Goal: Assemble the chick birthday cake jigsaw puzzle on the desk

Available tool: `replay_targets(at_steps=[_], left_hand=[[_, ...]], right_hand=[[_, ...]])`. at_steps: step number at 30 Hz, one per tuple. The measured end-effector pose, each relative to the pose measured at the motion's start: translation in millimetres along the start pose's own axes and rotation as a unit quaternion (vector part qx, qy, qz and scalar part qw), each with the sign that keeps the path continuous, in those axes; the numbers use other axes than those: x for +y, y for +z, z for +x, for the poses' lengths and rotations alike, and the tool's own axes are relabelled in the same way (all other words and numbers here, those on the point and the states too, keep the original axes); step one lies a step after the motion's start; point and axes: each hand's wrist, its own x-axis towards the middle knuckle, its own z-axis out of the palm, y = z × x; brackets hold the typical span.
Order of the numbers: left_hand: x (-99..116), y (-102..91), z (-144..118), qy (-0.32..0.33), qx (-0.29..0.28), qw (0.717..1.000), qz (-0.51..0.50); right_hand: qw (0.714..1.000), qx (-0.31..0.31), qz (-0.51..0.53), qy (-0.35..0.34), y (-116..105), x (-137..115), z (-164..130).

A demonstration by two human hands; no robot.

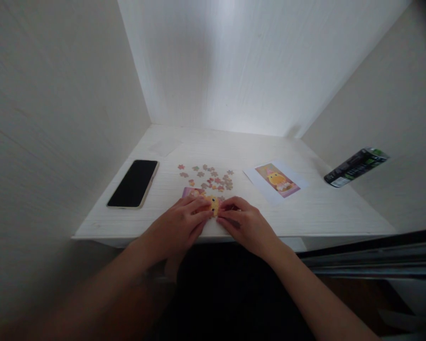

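Near the table's front edge lies a joined section of a jigsaw puzzle (214, 204), showing a yellow face with dark eyes and a purple border at its far left. From the left, my left hand (186, 215) covers part of it, fingers closed on its edge. My right hand (246, 220) pinches at the right edge, its thumb and fingertips close together; any single piece between them is hidden. Just beyond my hands are several loose jigsaw pieces (217, 180), mostly grey-brown, with some red and yellow ones.
A printed reference picture (277, 180) of a yellow figure in a pink hat lies to the right. A phone (133, 183) with a dark screen rests at the left. Further right stands a dark can-like container (355, 166). White walls (230, 66) enclose the white table (326, 215).
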Motion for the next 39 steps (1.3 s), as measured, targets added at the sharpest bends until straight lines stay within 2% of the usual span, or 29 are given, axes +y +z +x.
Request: replay_targets(at_steps=[3,9,15,20,22,25,30,39], left_hand=[[0.6,-0.5,0.9,0.002,0.001,1.0,0.006],[1.9,-2.5,2.4,0.004,-0.001,1.0,0.003],[3.0,-4.6,1.7,0.001,-0.005,1.0,0.013],[3.4,-4.2,1.3,-0.001,-0.012,1.0,0.027],[3.8,-4.5,1.4,0.0,-0.015,0.999,0.03],[5.4,-5.8,1.5,0.0,-0.006,0.999,0.041],[8.0,-7.6,1.0,-0.005,-0.002,0.999,0.05],[4.5,-6.5,0.2,0.022,-0.014,0.999,0.044]], right_hand=[[1.0,0.004,-0.012,0.016,-4.0,0.5,-3.9],[0.995,-0.01,-0.102,0.019,-9.1,-0.4,-4.2],[0.992,-0.007,-0.125,0.022,-11.4,-1.9,-3.5],[0.982,0.111,-0.128,0.081,-16.9,17.8,-8.2],[0.977,0.129,-0.119,0.118,-19.5,25.8,-10.5],[0.981,0.096,-0.091,0.142,-22.3,30.8,-14.1],[0.99,0.033,-0.055,0.124,-24.3,30.4,-17.6],[0.991,0.019,-0.052,0.123,-22.5,31.1,-10.6]])
